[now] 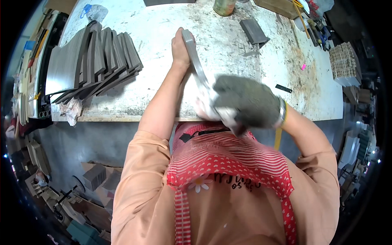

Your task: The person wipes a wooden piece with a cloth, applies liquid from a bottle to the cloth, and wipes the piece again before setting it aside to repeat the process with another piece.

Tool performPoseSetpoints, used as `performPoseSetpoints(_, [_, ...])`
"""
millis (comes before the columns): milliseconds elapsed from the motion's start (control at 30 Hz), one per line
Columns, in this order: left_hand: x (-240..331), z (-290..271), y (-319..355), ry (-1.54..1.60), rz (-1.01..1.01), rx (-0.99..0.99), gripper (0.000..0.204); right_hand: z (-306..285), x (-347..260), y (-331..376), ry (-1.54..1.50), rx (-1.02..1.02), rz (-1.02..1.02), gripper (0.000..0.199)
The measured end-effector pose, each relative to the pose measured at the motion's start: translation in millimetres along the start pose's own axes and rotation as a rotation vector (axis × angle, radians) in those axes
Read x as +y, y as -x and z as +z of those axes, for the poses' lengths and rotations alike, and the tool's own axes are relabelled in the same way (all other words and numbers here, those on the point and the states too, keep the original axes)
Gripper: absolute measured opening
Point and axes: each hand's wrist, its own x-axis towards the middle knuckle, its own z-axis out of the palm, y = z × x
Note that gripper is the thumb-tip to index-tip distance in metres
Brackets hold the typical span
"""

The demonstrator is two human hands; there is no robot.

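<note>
My bare left hand point(180, 50) grips the far end of a thin grey flat board point(195, 61), held on edge over the white worktable point(228, 45). My right hand point(245, 101), in a grey and white work glove, is closed around the near end of the same board and looks blurred from motion. The board runs from upper left toward me. I wear a peach shirt and a red striped apron point(228, 159).
A fanned stack of several grey boards point(92, 61) lies at the table's left. A dark block point(254, 32) and a jar point(224, 7) stand further back. Small wooden pieces point(344, 62) sit at right. Boxes and offcuts point(94, 179) litter the floor at left.
</note>
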Motion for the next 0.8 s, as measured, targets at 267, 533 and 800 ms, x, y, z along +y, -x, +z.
performPoseSetpoints(267, [9.3, 1.4, 11.2, 0.056, -0.052, -0.054, 0.049, -4.4, -7.6, 8.5, -0.443, -0.137, 0.303, 0.031])
performPoseSetpoints(533, [5.8, -1.2, 6.9, 0.111, -0.078, -0.094, 0.049, -0.6, -0.3, 16.2, -0.501, 0.398, 0.574, 0.029])
performPoseSetpoints(800, [-33.7, 13.5, 8.8, -0.091, 0.153, -0.022, 0.031, 19.1, 65.1, -49.3, 0.311, 0.485, 0.043, 0.04])
